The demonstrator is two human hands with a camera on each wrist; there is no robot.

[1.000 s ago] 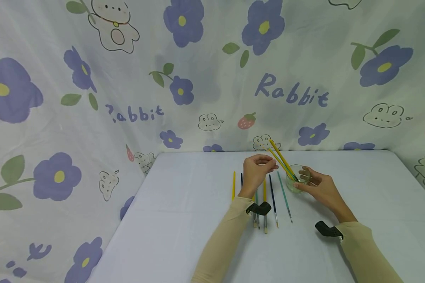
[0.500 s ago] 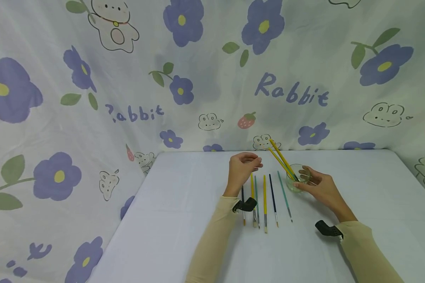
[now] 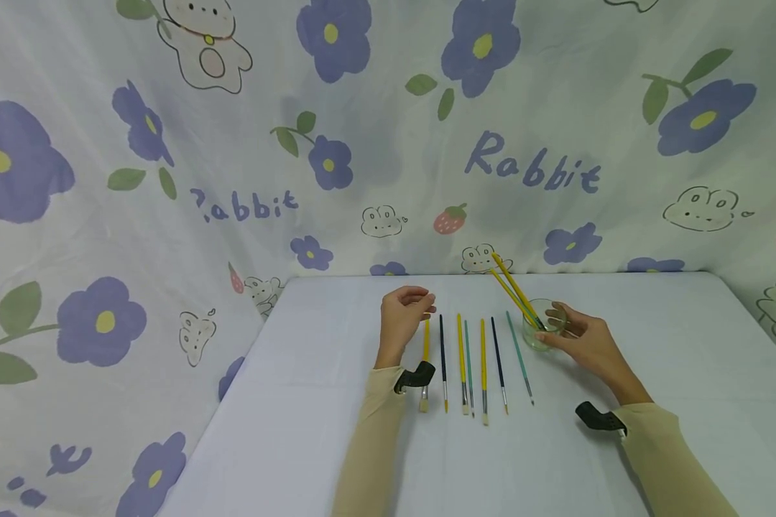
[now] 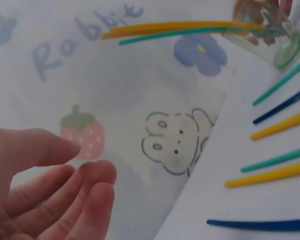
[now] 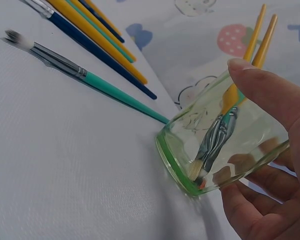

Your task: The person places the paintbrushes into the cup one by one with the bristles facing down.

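Right hand (image 3: 578,341) grips the glass (image 5: 255,130), 4 o'clock in head view; held brushes (image 3: 514,287) lean toward 11. Left hand (image 3: 404,323), near 6 o'clock, loosely curved, thumb apart, empty; loose brushes (image 3: 483,352) at its 4. Right wrist view alone shows bristles (image 5: 195,169) inside; left wrist clearly shows teal handle (image 4: 175,35).

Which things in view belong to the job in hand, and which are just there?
Apparently part of the job:
glass, held by the right hand
leaning brushes inside it
loose brushes beside it

Just there:
white tabletop
patterned backdrop
black wrist devices
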